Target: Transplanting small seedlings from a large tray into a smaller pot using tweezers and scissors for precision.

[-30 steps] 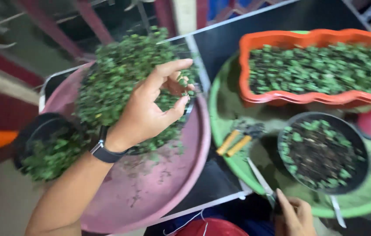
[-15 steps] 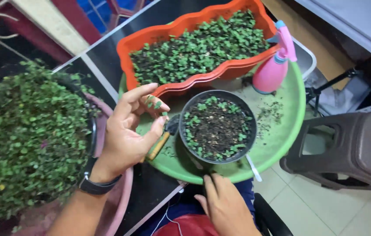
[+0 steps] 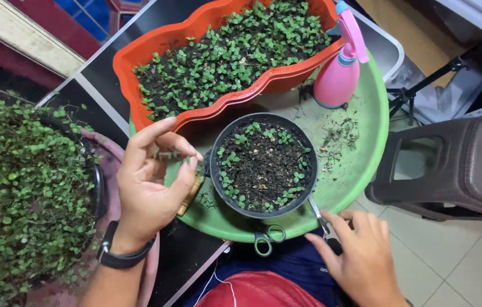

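My left hand (image 3: 150, 185) pinches a small green cutting (image 3: 168, 154) between thumb and fingers, just left of a round black pot (image 3: 216, 149) of dark soil with small seedlings. The pot stands on a green round tray (image 3: 360, 142). My right hand (image 3: 360, 258) lies below the tray's near rim with its fingers apart. Its fingertips are at a thin metal tool (image 3: 314, 209) that leans on the pot's edge. Green-handled scissors (image 3: 266, 240) rest on the rim between my hands.
An orange wavy planter (image 3: 138, 54) full of seedlings and a pink spray bottle (image 3: 337, 74) stand at the back of the tray. A bushy green plant (image 3: 19, 187) sits on a pink tray (image 3: 151, 267) at left. A brown plastic stool (image 3: 462, 170) stands at right.
The view swung from the bushy plant to the green tray. My left hand carried the cutting over to the black pot. My right hand shifted right, from the scissors to the metal tool.
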